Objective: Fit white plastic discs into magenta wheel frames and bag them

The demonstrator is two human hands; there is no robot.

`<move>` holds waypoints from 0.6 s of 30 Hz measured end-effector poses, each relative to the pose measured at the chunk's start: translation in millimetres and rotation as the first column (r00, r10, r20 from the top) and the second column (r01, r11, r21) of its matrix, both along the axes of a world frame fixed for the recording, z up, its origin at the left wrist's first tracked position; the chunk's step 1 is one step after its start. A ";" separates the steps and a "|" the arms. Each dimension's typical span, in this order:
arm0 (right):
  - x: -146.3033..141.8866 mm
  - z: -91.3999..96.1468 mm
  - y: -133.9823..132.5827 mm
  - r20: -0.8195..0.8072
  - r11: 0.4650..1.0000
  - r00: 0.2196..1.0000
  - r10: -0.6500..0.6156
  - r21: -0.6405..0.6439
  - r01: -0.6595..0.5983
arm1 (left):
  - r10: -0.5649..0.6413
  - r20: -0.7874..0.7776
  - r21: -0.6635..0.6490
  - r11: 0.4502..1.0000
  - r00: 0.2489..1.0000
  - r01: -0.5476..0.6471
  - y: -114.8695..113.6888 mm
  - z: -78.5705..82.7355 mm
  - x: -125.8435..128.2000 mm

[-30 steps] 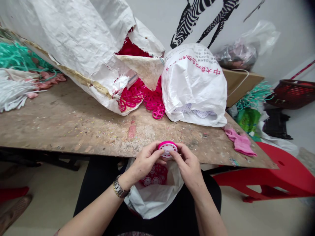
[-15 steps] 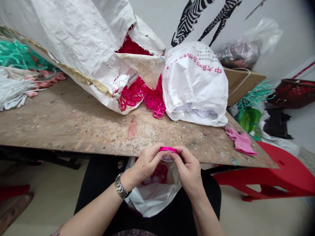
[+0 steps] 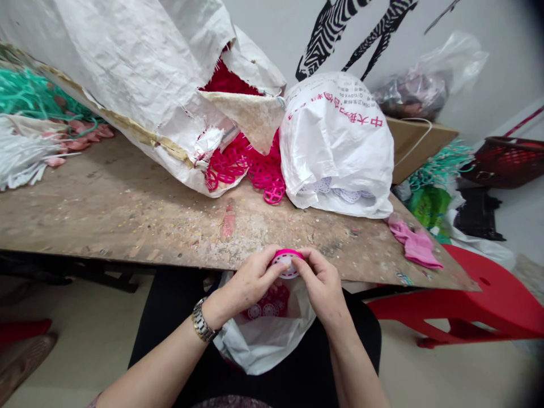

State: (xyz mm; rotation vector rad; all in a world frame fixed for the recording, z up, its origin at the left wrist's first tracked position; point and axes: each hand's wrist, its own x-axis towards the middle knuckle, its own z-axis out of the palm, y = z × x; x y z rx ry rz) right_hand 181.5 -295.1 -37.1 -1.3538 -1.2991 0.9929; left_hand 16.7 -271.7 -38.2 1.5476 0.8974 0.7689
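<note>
Both hands are raised just in front of the counter's near edge. The left hand (image 3: pixel 249 281), with a metal-link wristwatch (image 3: pixel 200 321) on its wrist, and the right hand (image 3: pixel 323 280) meet around a magenta plastic ring (image 3: pixel 287 254) holding a white perforated disc (image 3: pixel 285 263). Each grip is closed on the piece, with fingers and thumbs pressed to its edge from either side. The fingers hide part of the rim, so how the disc sits in the ring can't be made out.

Just below, a white plastic bag (image 3: pixel 250 345) lies open on the person's black trousers (image 3: pixel 168 300), with pink-and-white discs (image 3: pixel 267 305) inside it, partly hidden by the hands.

The scuffed, speckled wooden counter (image 3: pixel 127 221) runs beyond them. On it, a torn white woven sack (image 3: pixel 127 73) spills magenta lattice wheels (image 3: pixel 263 177). Beside these, a white bag with red characters (image 3: pixel 335 144) shows white lacy discs (image 3: pixel 325 185) at its base. Further left lie green plastic strands (image 3: pixel 34 93), and a crumpled pink cloth (image 3: pixel 414 246) sits near the right corner.

A red plastic stool (image 3: pixel 476 300) stands at right, with a cardboard box (image 3: pixel 419 144) and a red basket (image 3: pixel 505 164) beyond. A zebra decal (image 3: pixel 352 28) marks the wall, cut off by the top of the view.
</note>
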 end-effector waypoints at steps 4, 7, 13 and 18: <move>-3.0 1.2 -2.9 -0.022 1.000 1.000 0.007 0.028 -0.006 | 0.075 0.148 -0.158 0.986 0.986 -0.052 -0.3 -7.2 2.1; -4.2 -2.8 -3.9 -0.049 1.000 0.999 0.007 0.011 -0.006 | 0.120 0.198 -0.208 0.975 0.973 -0.078 0.6 -10.9 3.2; -3.8 -6.8 -6.8 -0.045 0.999 0.998 0.037 -0.001 -0.037 | 0.095 0.057 0.047 0.994 0.994 -0.098 3.9 1.2 -3.2; -2.7 -4.3 -12.0 0.148 0.996 0.988 0.040 0.078 -0.051 | 0.113 -0.089 0.259 0.962 0.990 -0.087 3.7 5.9 -3.6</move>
